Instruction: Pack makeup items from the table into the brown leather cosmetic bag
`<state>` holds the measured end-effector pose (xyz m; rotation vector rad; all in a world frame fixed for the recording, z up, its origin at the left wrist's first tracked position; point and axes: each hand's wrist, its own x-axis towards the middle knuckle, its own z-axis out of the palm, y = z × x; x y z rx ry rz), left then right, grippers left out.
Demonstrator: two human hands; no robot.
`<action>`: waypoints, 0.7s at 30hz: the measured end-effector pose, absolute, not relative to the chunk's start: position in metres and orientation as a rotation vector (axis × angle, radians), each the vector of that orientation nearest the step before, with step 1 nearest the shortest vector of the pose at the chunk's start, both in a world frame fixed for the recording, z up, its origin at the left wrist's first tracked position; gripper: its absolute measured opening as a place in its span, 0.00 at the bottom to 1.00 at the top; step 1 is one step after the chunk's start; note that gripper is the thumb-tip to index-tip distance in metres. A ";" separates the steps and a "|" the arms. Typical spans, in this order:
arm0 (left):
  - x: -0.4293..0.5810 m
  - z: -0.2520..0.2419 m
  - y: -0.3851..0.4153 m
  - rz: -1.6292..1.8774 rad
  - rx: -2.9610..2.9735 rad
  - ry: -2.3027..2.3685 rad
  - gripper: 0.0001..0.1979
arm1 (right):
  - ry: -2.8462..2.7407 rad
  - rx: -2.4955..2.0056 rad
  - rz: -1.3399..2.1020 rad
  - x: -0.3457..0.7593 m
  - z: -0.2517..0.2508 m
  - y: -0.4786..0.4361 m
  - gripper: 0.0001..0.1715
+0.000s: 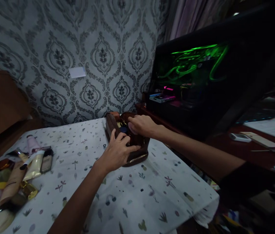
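A brown makeup bag (137,157) lies unzipped on the table, its opening facing up. My left hand (118,151) grips the near side of it, fingers bent over the rim. Over the right part of the opening is my right hand (144,125), closed on a pale pinkish rounded item (132,128) whose kind I cannot make out. Inside the bag a dark blue item (123,129) shows between the hands. The rest of the contents is dim and partly hidden by my fingers.
Cosmetics are heaped at the table's left, among them a cream tube (35,165), a foundation bottle (46,161) and a pink tube (32,144). A patterned white cloth (127,201) covers the table. A green-lit computer case (188,87) stands at the right, beside a dark red desk (225,146).
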<state>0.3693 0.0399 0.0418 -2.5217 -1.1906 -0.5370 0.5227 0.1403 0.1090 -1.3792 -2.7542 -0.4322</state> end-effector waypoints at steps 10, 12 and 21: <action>0.370 0.044 0.039 -0.543 -2.524 -1.203 0.21 | -2.828 -1.430 -0.526 0.516 0.106 0.154 0.18; 0.370 0.044 0.038 -0.532 -2.528 -1.214 0.21 | -2.850 -1.430 -0.547 0.514 0.106 0.154 0.18; 0.370 0.044 0.038 -0.532 -2.524 -1.228 0.20 | -2.930 -1.382 -0.680 0.510 0.102 0.157 0.16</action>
